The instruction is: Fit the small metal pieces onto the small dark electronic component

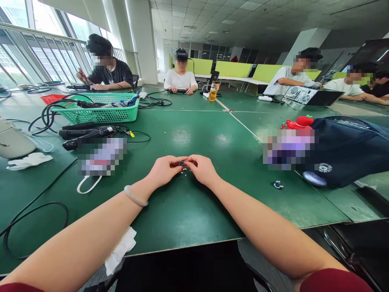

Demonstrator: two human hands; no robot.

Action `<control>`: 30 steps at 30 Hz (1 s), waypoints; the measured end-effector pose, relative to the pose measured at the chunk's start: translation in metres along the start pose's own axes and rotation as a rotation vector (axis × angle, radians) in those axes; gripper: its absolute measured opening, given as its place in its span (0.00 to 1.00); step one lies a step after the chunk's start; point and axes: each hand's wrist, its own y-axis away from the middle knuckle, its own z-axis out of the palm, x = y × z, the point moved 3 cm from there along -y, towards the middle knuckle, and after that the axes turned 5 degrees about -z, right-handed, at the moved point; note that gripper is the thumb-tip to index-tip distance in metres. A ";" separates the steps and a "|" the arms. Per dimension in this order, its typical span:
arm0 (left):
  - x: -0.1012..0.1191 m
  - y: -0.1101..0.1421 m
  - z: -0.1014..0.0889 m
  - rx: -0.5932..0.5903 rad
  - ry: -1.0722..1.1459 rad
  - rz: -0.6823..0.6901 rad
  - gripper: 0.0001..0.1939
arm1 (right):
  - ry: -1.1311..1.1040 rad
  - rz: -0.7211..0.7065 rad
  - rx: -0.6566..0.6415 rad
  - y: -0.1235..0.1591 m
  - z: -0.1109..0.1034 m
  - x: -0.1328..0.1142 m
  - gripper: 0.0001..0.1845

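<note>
Both my hands meet over the middle of the green table [194, 219]. My left hand [165, 171] pinches a small dark piece [181, 163] between thumb and fingers. From the other side, my right hand [200, 168] grips the same piece with its fingertips. Its exact kind is too small to make out. Just below the fingertips, a few tiny light-coloured bits [184, 173] show near the tabletop; whether they hang from the piece or lie on the table I cannot tell. A pale bangle [135, 197] circles my left wrist.
On the left are a green basket [100, 114], black tools [88, 134], a blurred phone-like item [103, 158], cables and a tissue [28, 161]. A dark bag [349, 150] and small shiny clip-like object [278, 185] lie right. Several people sit around; a drink bottle [213, 92] stands far off.
</note>
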 end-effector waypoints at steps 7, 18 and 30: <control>0.001 0.001 0.000 0.015 0.098 -0.025 0.21 | 0.079 -0.078 0.017 0.000 -0.002 -0.006 0.08; 0.002 0.001 -0.001 -0.020 0.213 -0.067 0.24 | 0.078 -0.072 0.004 0.000 -0.003 -0.009 0.08; -0.006 -0.006 -0.011 0.048 0.275 -0.143 0.16 | 0.322 0.034 -0.243 0.000 -0.012 0.012 0.02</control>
